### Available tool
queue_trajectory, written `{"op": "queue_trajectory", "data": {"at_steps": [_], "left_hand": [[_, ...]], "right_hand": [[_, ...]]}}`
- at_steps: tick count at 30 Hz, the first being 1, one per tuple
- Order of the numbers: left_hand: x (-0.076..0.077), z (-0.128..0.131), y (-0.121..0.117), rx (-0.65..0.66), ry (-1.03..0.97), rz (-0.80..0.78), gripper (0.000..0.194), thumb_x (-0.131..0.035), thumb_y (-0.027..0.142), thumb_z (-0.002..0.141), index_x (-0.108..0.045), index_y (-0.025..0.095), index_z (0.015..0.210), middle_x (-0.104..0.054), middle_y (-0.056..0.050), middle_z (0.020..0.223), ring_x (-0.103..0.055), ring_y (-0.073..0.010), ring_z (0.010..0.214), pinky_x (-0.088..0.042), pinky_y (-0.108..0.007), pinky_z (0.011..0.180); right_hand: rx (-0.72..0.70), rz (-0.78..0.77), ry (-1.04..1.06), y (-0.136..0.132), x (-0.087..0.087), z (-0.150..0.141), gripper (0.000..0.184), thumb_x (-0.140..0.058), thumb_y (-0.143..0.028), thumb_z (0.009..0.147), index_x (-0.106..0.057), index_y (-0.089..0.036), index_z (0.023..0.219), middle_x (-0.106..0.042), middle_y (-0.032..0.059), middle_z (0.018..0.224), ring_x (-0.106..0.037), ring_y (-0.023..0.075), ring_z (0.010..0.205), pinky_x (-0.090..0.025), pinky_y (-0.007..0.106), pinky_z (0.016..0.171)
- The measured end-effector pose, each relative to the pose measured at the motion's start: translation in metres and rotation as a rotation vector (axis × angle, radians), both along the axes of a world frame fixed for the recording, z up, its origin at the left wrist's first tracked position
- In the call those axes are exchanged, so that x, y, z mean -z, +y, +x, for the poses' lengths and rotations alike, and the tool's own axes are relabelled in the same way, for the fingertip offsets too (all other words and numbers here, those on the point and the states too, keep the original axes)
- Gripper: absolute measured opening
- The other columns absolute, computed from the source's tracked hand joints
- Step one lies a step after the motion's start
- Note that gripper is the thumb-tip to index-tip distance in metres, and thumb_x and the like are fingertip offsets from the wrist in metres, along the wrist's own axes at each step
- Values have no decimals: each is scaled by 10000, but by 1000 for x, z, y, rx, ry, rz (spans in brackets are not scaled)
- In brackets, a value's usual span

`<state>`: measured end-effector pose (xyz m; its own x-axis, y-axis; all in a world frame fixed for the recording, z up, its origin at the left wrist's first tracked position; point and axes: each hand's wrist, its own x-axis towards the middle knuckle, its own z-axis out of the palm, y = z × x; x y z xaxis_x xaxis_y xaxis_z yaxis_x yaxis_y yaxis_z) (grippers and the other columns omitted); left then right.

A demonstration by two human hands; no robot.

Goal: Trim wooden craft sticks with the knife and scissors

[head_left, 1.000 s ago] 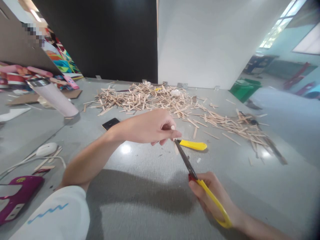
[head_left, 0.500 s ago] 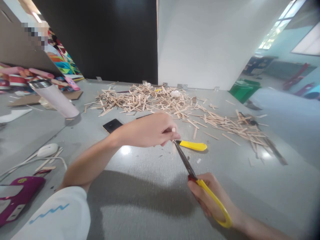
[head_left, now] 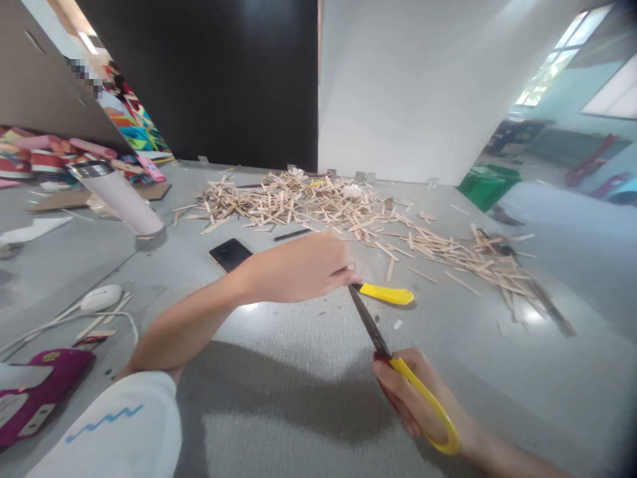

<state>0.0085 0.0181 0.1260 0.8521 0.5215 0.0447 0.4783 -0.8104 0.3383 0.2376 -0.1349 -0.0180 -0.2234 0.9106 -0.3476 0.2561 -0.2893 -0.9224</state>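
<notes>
My right hand [head_left: 423, 392] is wrapped around the yellow handles of a pair of scissors [head_left: 368, 318]. Its blades look closed together and point up and left, their tips meeting the fingertips of my left hand [head_left: 318, 265]. Those left fingers are pinched together with the back of the hand towards me, and what lies in them is hidden now. Just right of them, a yellow utility knife [head_left: 387, 294] lies on the grey table [head_left: 279, 385]. A phone [head_left: 229, 255] rests partly behind my left wrist, and a dark pen [head_left: 293, 234] lies beyond the hand.
A wide heap of thin wooden sticks [head_left: 279, 202] spreads across the back, trailing right [head_left: 458, 252]. On the left stand a pale tumbler [head_left: 122, 202], a white mouse-shaped device [head_left: 101, 298] with a cable, and a magenta tool [head_left: 54, 378]. Black and white panels [head_left: 209, 79] rise behind.
My left hand has turned slightly, so the small pale piece seen at its fingertips is now out of sight. The view has shifted a little; the scissors stay at the fingertips.
</notes>
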Motion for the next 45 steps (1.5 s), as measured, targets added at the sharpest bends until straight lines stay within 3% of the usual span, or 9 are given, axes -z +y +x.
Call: {"op": "queue_trajectory", "data": {"at_steps": [10, 31, 35, 38, 41, 43, 45], "left_hand": [[-6, 0, 2, -49, 32, -48, 465, -568, 355, 1112, -472, 203, 684, -475, 41, 583, -418, -127, 547, -260, -351, 604], [-2, 0, 5, -23, -1, -29, 460, -564, 297, 1115, -450, 200, 680, -465, 48, 583, -415, -118, 540, -281, -339, 606], [-3, 1, 3, -56, -23, -78, 535, -394, 400, 1184, -498, 203, 697, -524, 24, 596, -467, -122, 524, -325, -334, 606], [-2, 2, 2, -89, -48, -128, 622, -363, 536, 1185, -565, 200, 703, -568, 0, 584, -525, -134, 513, -357, -329, 589], [2, 1, 20, -148, -194, -270, 744, -327, 688, 1159, -670, 183, 733, -631, -30, 591, -595, -140, 520, -444, -307, 622], [9, -3, 50, -226, -356, -376, 886, -174, 757, 1140, -739, 174, 787, -701, -76, 661, -631, -148, 533, -453, -300, 589], [19, -11, 91, -442, -518, -254, 919, -109, 726, 1148, -728, 177, 748, -693, -93, 664, -634, -154, 545, -458, -298, 593]], "right_hand": [[-9, 18, -14, 1, 3, 2, 810, -563, -979, 891, -389, -258, 566, -352, -75, 422, -350, 73, 346, -271, 217, 360], [15, 2, -34, 3, -4, -3, 869, -533, -1065, 808, -385, -252, 538, -347, -64, 412, -346, 68, 339, -276, 214, 358], [24, 0, -34, 4, -2, -2, 867, -536, -1065, 804, -390, -255, 533, -348, -60, 414, -343, 71, 340, -270, 222, 352], [36, -12, -47, 4, 0, -2, 873, -538, -1076, 787, -391, -256, 525, -352, -57, 416, -340, 71, 344, -270, 222, 354], [34, -17, -56, 6, 0, -3, 883, -527, -1085, 778, -388, -256, 507, -348, -53, 399, -342, 74, 336, -271, 226, 356], [34, -10, -60, 7, 0, -3, 889, -514, -1090, 777, -385, -257, 498, -341, -51, 386, -344, 77, 328, -268, 228, 357], [36, 2, -70, 7, -1, -3, 895, -497, -1096, 777, -389, -255, 494, -345, -48, 381, -347, 79, 328, -270, 230, 364]]}}
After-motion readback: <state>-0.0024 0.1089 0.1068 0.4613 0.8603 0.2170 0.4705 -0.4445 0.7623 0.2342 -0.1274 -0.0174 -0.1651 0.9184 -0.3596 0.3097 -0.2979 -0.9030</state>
